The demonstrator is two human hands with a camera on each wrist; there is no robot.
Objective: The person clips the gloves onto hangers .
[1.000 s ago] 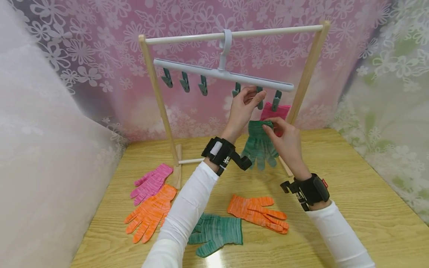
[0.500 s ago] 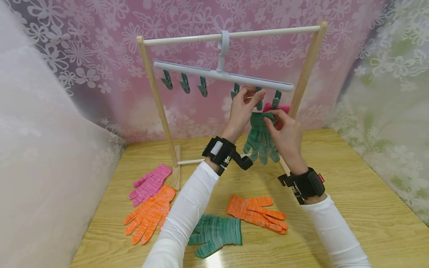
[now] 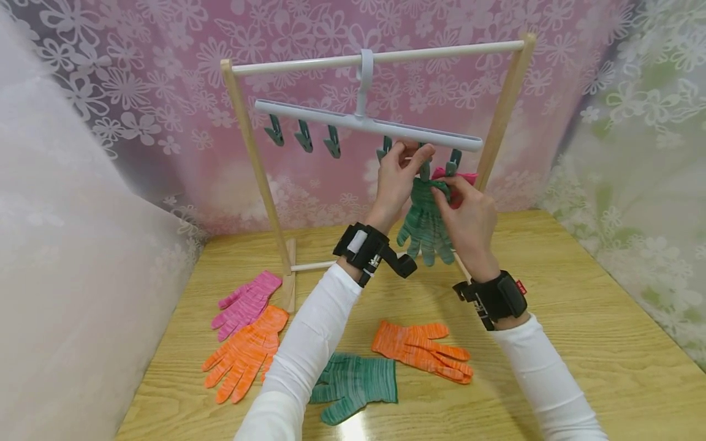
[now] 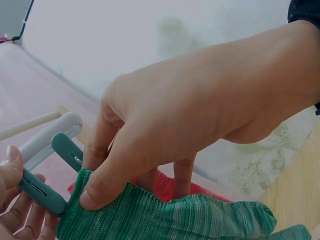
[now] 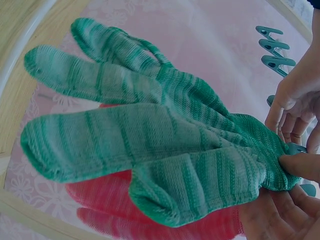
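My left hand (image 3: 394,184) pinches a dark green clip (image 4: 44,192) that hangs from the pale hanger bar (image 3: 364,123). A green striped knit glove (image 3: 429,223) hangs fingers down below that clip. My right hand (image 3: 471,217) pinches the glove's cuff between thumb and fingers. In the left wrist view the clip's lower end meets the cuff edge; whether it grips the knit I cannot tell. Behind my right hand, a pink glove (image 3: 466,178) hangs from the rightmost clip (image 3: 454,163). The right wrist view shows the green glove (image 5: 145,125) in front of the pink one.
The hanger hooks over a white rail on a wooden stand (image 3: 256,165) and slopes down to the right. Several more clips (image 3: 303,136) dangle from it. On the table lie a pink glove (image 3: 250,303), orange gloves (image 3: 248,349) (image 3: 413,343) and a green glove (image 3: 364,380).
My right hand has raised the green glove and moved it slightly left, bringing its cuff up to the clip. My left hand has stayed nearly in place on that clip.
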